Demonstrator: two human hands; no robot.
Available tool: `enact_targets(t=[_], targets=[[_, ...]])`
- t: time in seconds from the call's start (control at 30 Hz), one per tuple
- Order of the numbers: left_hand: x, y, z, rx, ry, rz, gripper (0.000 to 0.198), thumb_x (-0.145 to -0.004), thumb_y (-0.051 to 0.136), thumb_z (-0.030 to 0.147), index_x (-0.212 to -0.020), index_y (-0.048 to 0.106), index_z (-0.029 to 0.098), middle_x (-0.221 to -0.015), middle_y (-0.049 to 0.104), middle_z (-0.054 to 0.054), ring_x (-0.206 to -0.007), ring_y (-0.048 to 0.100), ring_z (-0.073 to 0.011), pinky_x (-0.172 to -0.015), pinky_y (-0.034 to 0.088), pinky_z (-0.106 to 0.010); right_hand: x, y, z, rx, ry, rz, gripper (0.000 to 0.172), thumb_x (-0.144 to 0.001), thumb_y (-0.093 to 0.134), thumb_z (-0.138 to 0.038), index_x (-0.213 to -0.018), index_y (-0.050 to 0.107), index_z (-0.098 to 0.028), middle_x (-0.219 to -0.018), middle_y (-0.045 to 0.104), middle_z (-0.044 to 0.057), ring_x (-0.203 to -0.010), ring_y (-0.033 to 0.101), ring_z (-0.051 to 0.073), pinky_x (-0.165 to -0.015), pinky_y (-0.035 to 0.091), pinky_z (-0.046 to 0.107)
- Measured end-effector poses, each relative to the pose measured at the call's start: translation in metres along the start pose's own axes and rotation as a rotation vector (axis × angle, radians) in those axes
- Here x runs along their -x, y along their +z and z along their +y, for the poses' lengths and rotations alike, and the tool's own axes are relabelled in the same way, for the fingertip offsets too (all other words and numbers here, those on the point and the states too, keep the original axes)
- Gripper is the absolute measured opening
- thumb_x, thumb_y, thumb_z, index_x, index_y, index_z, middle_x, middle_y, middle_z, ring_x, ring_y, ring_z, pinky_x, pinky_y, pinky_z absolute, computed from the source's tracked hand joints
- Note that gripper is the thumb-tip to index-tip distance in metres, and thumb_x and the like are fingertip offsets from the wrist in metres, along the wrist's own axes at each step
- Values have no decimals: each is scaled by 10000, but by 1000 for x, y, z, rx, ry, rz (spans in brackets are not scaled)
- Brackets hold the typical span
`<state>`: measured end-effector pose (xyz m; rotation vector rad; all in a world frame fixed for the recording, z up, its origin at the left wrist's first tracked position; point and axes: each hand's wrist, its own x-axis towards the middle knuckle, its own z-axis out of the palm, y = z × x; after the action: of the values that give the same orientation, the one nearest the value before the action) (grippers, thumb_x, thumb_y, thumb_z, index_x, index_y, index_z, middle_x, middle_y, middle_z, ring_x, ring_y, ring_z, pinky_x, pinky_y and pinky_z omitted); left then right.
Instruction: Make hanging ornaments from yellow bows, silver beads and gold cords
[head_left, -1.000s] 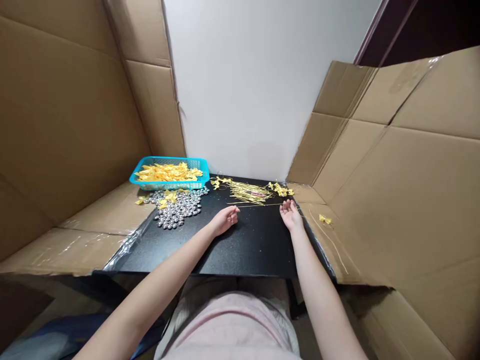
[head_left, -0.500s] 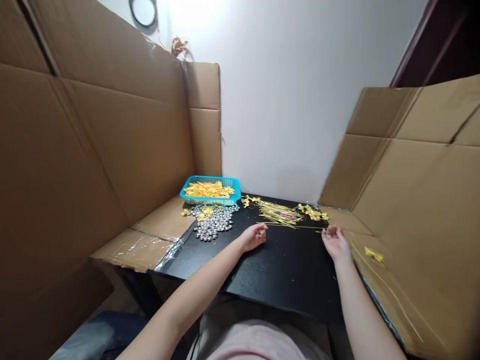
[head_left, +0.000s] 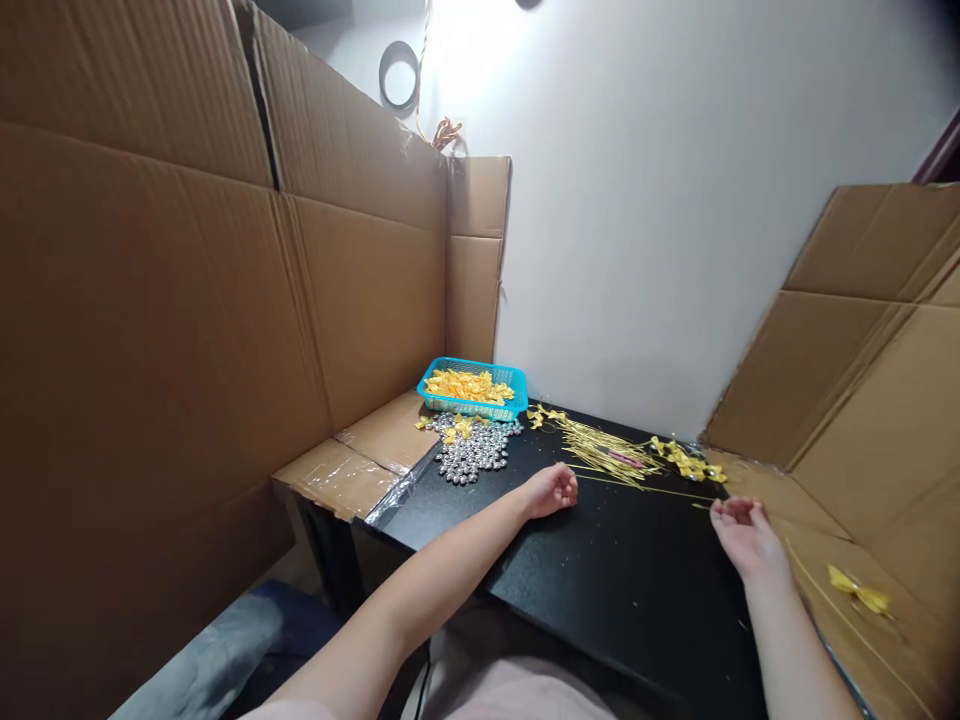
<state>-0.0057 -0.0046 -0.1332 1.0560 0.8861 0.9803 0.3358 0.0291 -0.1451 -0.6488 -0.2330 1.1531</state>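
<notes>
My left hand [head_left: 551,490] rests on the black table [head_left: 600,570], fingers loosely curled, holding nothing that I can see. My right hand [head_left: 742,535] lies near the table's right edge, fingers curled at the end of a thin gold wire [head_left: 645,488]; whether it grips the wire is unclear. A heap of gold wires [head_left: 604,452] lies just beyond both hands. Small yellow bows [head_left: 686,460] sit at the far right of that heap.
A blue basket [head_left: 474,402] of yellow bows stands at the far left corner, with a pile of silver beads [head_left: 471,455] in front of it. Cardboard walls [head_left: 187,330] enclose the left and right sides. One yellow bow [head_left: 859,592] lies on the right cardboard flap.
The view has swung to the left, so the table now sits further right in frame. Both hands keep about the same places on the table; the right hand has curled its fingers more.
</notes>
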Motion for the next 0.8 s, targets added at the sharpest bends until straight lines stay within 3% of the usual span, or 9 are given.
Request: enact_targets(t=[0.17, 0.27, 0.33, 0.43, 0.53, 0.6, 0.7, 0.8], targets=[[5, 8, 5, -250, 113, 64, 342, -927, 594, 326, -1224, 574, 157, -1216, 611, -102, -1015, 634, -230, -844, 555, -434, 1, 0, -1, 26, -30, -9, 188, -952, 574, -304, -1003, 614, -128, -874, 635, 12, -692, 613, 109, -638, 549, 271], [13, -2, 19, -456, 202, 192, 332, -926, 596, 326, -1210, 584, 155, -1207, 617, -98, -1009, 636, -229, -843, 555, -430, 2, 0, -6, 45, -62, -10, 205, -953, 571, -312, -1045, 607, -133, -912, 635, 22, -702, 612, 110, -625, 546, 263], [22, -24, 36, -610, 261, 324, 330, -927, 592, 342, -1197, 593, 151, -1201, 620, -90, -1022, 633, -242, -858, 549, -439, 3, 0, -9, 58, -77, -14, 183, -957, 564, -305, -995, 607, -130, -827, 613, -5, -633, 582, 91, -597, 532, 248], [40, -75, 67, -854, 303, 545, 317, -931, 587, 323, -1207, 588, 169, -1240, 603, -102, -1055, 619, -236, -887, 536, -452, 7, 2, -7, 90, -82, -30, 137, -943, 583, -267, -867, 584, -153, -660, 538, -63, -510, 507, 68, -569, 517, 243], [58, -128, 91, -1082, 267, 742, 324, -932, 584, 320, -1224, 580, 180, -1275, 584, -106, -1081, 607, -243, -906, 528, -461, 12, 5, -1, 146, -66, -49, 141, -921, 598, -227, -796, 558, -176, -589, 501, -86, -445, 452, 55, -562, 512, 244], [68, -152, 97, -1211, 221, 822, 342, -924, 597, 320, -1230, 574, 167, -1264, 588, -107, -1080, 609, -249, -900, 528, -469, 14, 7, 4, 196, -65, -55, 149, -932, 575, -222, -794, 561, -167, -584, 494, -87, -429, 429, 47, -547, 501, 234], [79, -170, 92, -1368, 191, 867, 333, -924, 597, 324, -1216, 582, 164, -1248, 598, -104, -1072, 613, -246, -898, 529, -467, 15, 6, 8, 303, -98, -56, 175, -956, 555, -263, -834, 578, -140, -616, 499, -76, -450, 442, 49, -511, 475, 210], [84, -171, 84, -1474, 212, 880, 315, -927, 592, 325, -1199, 593, 167, -1236, 607, -101, -1065, 616, -240, -899, 530, -460, 16, 4, 11, 468, -167, -70, 200, -960, 560, -309, -883, 592, -128, -672, 537, -55, -493, 482, 54, -492, 460, 194]])
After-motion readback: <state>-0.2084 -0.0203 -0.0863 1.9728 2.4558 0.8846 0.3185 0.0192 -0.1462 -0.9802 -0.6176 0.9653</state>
